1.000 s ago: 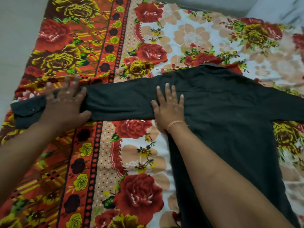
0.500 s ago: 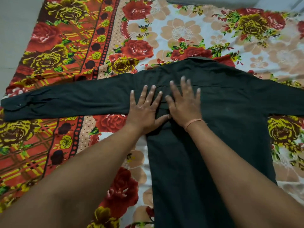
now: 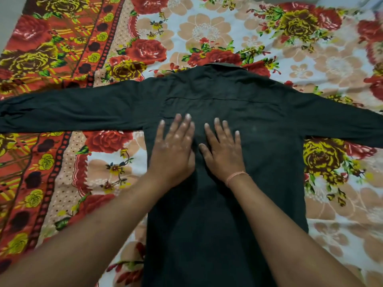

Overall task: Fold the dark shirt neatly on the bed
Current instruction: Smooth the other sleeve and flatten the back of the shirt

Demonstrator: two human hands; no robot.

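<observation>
At the far left, the end of the left sleeve (image 3: 68, 111) is cut off by the frame edge; the sleeve is stretched flat across the bed (image 3: 207, 32), well left of the left hand (image 3: 173, 150). The bed is covered by a sheet (image 3: 51, 59) printed with red and yellow roses. The shirt (image 3: 259, 162) is laid back side up, its collar (image 3: 226, 66) beyond the hands and its body running down toward the camera between the forearms. The left hand is pressed flat on the shirt just inside its left side edge, fingers (image 3: 187, 125) spread and extended toward the collar; nothing is gripped by it, the palm only resting on the cloth. Just beside it, thumbs close together, the right hand (image 3: 223, 154) is laid flat on the middle of the back, likewise open with fingers extended and nothing held. A thin band (image 3: 237, 176) is worn at the right wrist. A seam (image 3: 223, 99) is seen across the back just beyond both sets of fingertips. To the right of the right hand, the right sleeve (image 3: 339, 119) is spread outward over the sheet, well apart from the hand, reaching the right frame edge.
</observation>
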